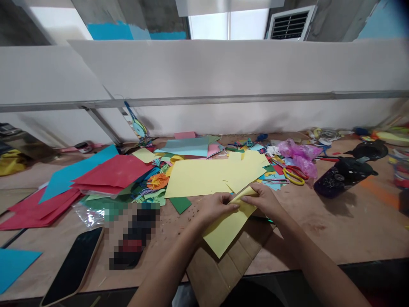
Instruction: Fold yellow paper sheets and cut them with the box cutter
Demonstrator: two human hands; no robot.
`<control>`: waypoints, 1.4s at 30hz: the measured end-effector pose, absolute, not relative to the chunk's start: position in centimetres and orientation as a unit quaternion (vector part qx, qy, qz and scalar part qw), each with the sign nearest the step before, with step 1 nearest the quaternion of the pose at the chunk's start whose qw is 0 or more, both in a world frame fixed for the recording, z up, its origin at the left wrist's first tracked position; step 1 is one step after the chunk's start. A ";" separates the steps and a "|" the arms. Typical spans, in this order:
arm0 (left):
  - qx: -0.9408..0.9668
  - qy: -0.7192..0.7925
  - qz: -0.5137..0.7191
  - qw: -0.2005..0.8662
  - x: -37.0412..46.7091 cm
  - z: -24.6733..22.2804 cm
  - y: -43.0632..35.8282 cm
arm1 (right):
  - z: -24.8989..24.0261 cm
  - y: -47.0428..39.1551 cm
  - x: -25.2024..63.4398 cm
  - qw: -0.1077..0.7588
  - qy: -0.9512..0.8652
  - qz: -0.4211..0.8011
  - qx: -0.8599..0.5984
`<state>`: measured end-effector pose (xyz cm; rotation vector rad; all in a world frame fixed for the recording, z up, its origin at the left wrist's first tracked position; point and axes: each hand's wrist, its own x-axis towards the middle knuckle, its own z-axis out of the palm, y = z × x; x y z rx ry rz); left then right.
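Observation:
Between both hands is a sheet of yellow paper (pixel 225 234), its far edge folded over in a narrow strip. My left hand (pixel 217 209) pinches the fold on its left side, thumb on top. At the right end of the same fold, my right hand (pixel 260 198) grips with thumb and fingers closed. The sheet's lower corner hangs over a piece of brown cardboard (pixel 214 277) at the table edge. Just beyond my hands lies a larger yellow sheet (pixel 198 177), with small cut yellow scraps on it.
Yellow-handled scissors (pixel 294 177) lie right of the sheets, near a pink plastic bag (pixel 300 153) and a dark bottle (pixel 341 179). Red paper (pixel 111 172), blue paper (pixel 79 170) and an orange paper flower (pixel 157 181) are left. A phone (pixel 75 264) lies at front left.

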<state>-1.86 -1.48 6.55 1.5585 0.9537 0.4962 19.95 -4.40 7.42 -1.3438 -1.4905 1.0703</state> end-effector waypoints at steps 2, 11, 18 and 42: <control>0.687 0.412 0.206 0.562 -2.0 6.3 -1.6 | 7.1 -4.4 20.3 0.434 -0.595 0.419 -0.531; 0.754 0.413 0.183 0.477 -2.8 6.6 -1.8 | 7.0 -4.9 21.1 0.383 -0.671 0.368 -0.518; 0.839 0.377 0.162 0.358 -2.9 6.9 -2.0 | 7.2 -5.7 20.2 0.334 -0.812 0.145 -0.455; 0.830 0.385 0.125 0.383 -3.3 9.0 -2.2 | 8.8 -4.9 21.9 0.297 -0.782 0.216 -0.503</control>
